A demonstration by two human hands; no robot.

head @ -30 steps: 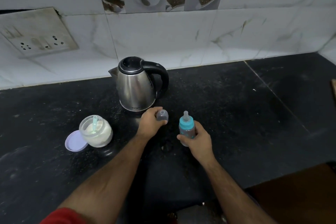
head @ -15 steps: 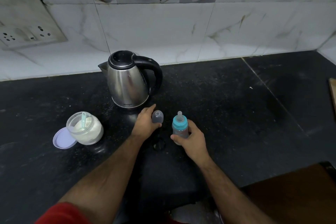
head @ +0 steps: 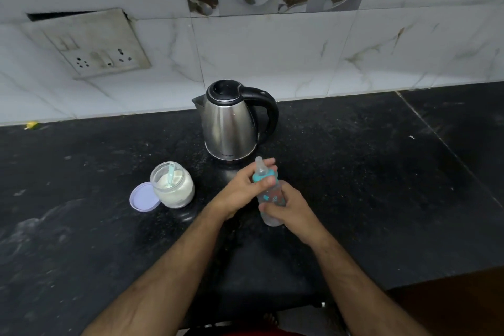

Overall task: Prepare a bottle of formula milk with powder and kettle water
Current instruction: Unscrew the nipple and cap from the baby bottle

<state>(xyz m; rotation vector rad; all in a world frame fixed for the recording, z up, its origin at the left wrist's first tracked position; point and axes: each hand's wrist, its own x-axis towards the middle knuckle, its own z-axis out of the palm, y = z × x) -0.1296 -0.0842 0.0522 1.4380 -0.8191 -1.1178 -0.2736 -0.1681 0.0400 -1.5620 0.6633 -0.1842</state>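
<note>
A clear baby bottle (head: 270, 197) with a teal collar (head: 258, 177) and a clear teat is held tilted just above the black counter (head: 354, 172). My right hand (head: 290, 209) wraps the bottle's body. My left hand (head: 241, 191) pinches the teal collar from the left. The steel kettle (head: 231, 125) with a black lid and handle stands just behind the hands. To the left, an open glass jar of white powder (head: 174, 189) holds a teal scoop (head: 171, 174). The small grey cap is not visible.
A lilac jar lid (head: 142, 197) lies flat against the jar's left side. A wall socket plate (head: 92, 46) sits on the tiled wall at the back left. The counter's front edge runs at the lower right, with brown floor beyond.
My left hand no longer holds the grey cap and has moved right onto the bottle's teal collar. My right hand has lifted and tilted the bottle off the counter.
</note>
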